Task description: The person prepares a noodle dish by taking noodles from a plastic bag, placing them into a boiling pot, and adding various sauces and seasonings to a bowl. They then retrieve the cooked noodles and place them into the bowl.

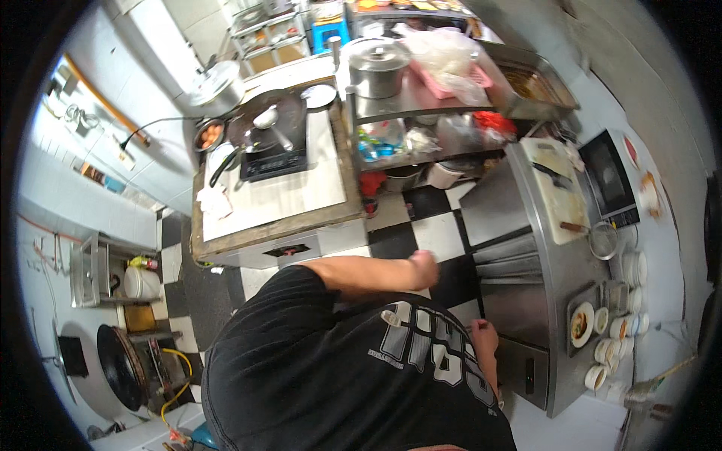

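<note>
My left hand [424, 270] is held in front of my body above the checkered floor, blurred, with its fingers curled and turned away from view. Lower and to the right, my right hand [485, 334] hangs close to the steel counter [541, 315], its fingers bent; no object shows in it. On that counter lie a white cutting board [550, 208] with a cleaver [553, 175] on it, a wire strainer [603, 241], and a tray [576, 346] bearing a plate of food [582, 324]. A wok [248, 121] with a ladle [276, 127] rests on an induction cooker [274, 164].
A steel shelf [417, 113] holds a lidded pot [377, 73] and a pink basket [479, 75]. Eggs [211, 136] fill a bowl beside the wok. Small white bowls [595, 376] line the right counter. At the left are a bucket [141, 282] and a large black pan [119, 366].
</note>
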Available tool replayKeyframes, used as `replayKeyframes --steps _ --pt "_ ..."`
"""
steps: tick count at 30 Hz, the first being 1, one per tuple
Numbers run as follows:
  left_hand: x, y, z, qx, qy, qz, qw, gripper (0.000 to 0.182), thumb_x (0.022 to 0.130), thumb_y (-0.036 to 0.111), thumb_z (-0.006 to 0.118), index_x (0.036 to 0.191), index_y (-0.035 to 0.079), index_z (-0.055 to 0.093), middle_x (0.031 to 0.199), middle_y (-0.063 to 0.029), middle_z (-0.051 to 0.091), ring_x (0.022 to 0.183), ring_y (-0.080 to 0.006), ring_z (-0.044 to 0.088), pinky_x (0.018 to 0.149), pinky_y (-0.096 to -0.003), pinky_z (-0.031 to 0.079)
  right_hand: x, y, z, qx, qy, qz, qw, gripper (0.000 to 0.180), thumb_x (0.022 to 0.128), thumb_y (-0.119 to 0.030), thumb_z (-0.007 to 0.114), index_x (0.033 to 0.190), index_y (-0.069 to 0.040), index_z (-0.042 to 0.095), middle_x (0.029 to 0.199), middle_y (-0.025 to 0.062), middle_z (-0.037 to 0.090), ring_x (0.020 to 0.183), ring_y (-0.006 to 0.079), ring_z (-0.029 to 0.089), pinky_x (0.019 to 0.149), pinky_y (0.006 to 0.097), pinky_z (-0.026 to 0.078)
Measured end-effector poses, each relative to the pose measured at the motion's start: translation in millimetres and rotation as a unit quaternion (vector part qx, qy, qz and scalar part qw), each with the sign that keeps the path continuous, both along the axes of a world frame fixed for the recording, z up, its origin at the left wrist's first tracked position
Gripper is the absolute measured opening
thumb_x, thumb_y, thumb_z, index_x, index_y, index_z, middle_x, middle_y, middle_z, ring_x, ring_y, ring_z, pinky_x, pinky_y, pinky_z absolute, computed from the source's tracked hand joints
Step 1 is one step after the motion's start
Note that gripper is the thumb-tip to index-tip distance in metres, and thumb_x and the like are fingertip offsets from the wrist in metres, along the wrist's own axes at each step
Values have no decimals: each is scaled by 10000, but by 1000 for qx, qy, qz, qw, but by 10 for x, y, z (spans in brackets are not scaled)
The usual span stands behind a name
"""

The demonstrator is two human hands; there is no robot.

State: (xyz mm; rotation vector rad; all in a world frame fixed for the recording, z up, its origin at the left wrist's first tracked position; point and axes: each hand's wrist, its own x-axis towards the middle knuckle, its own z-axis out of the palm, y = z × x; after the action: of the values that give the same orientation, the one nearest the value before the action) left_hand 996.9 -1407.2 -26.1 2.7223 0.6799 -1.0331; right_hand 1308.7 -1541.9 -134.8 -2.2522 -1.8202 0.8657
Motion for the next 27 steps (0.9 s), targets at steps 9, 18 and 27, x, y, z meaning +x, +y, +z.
replayKeyframes --steps 9,18,27 --pt "-3519 -1487 -1473 -163 -7 452 877 351 884 320 533 1112 72 630 1094 -158 668 1025 -325 642 835 -447 518 -1586 86 -96 -222 -127 76 964 390 978 -356 422 1158 -56 595 1069 204 636 973 366 611 836 468 479" --pt "-4192 -3616 -2405 -98 -144 902 395 441 890 362 495 1146 37 647 1169 -225 620 1131 -345 579 964 -429 447 -3026 714 220 -68 -43 209 975 292 887 -251 505 1131 -151 633 1002 174 667 967 357 625 835 437 482" --pt "-4346 -4968 -2193 -99 -143 878 446 425 862 361 510 1069 28 672 1126 -212 638 1083 -369 590 934 -424 464 -3339 8 -594 -139 -55 213 965 420 907 -419 516 1016 -45 673 979 210 671 956 372 637 817 456 490"
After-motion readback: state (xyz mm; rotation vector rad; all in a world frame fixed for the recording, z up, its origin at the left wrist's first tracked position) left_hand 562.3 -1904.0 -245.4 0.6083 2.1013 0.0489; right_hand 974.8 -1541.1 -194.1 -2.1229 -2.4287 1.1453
